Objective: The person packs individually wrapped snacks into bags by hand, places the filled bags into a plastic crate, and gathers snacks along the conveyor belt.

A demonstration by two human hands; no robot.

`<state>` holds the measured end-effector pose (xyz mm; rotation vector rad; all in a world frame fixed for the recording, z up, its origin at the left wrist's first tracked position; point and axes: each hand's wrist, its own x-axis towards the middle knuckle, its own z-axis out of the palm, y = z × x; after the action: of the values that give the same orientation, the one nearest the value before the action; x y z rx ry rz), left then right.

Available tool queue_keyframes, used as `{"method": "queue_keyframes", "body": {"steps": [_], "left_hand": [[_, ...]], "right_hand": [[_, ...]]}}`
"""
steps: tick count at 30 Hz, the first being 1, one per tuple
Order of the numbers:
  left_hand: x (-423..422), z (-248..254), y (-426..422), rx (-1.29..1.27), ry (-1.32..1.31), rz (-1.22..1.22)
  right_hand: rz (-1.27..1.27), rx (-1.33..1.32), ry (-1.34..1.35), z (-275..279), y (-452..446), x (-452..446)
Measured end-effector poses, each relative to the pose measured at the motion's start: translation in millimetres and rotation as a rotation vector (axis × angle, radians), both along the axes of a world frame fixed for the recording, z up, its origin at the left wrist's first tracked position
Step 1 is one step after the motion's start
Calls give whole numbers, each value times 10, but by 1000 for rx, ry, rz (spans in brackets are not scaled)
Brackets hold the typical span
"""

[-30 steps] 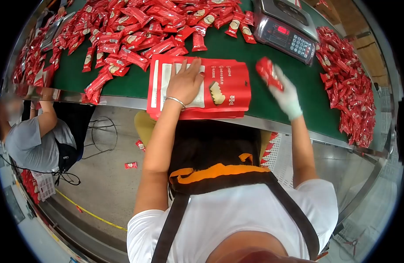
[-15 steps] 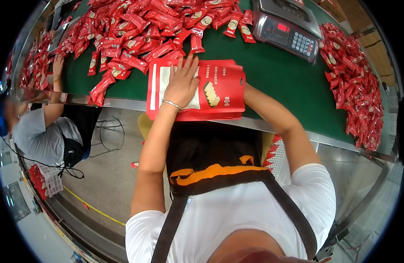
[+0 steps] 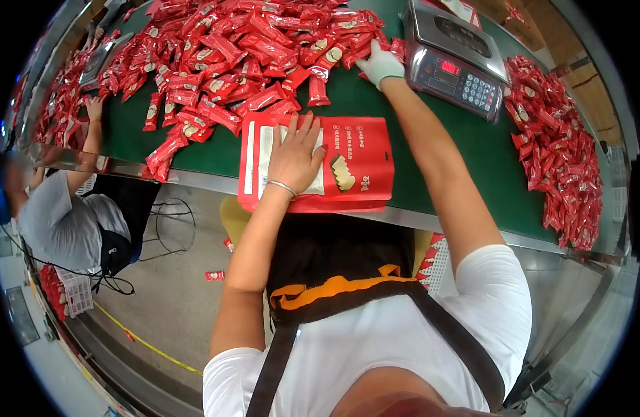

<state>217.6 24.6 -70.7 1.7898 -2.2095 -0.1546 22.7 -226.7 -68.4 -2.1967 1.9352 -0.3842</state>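
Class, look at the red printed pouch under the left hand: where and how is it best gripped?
The red printed pouch is probably best gripped by its near edge from the person's side, pinching above and below. It lies flat, and that edge seems to overhang the metal table rim; the left hand covers part of its top.

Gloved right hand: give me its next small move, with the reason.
The right hand should probably close its fingers on one of the loose red packets: it is at the pile's edge, though whether it already grips one is unclear. The left hand lies flat on the red pouch, which likely steadies it meanwhile.
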Motion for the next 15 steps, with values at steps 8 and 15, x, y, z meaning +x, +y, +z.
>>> {"method": "queue_keyframes", "body": {"steps": [8,15], "left_hand": [[44,-39,-20,29,107,-6],[53,-40,-29,52,128,-13]], "right_hand": [[213,54,-609,383,1367,-898],[195,626,-632,530,2275,-1166]]}}
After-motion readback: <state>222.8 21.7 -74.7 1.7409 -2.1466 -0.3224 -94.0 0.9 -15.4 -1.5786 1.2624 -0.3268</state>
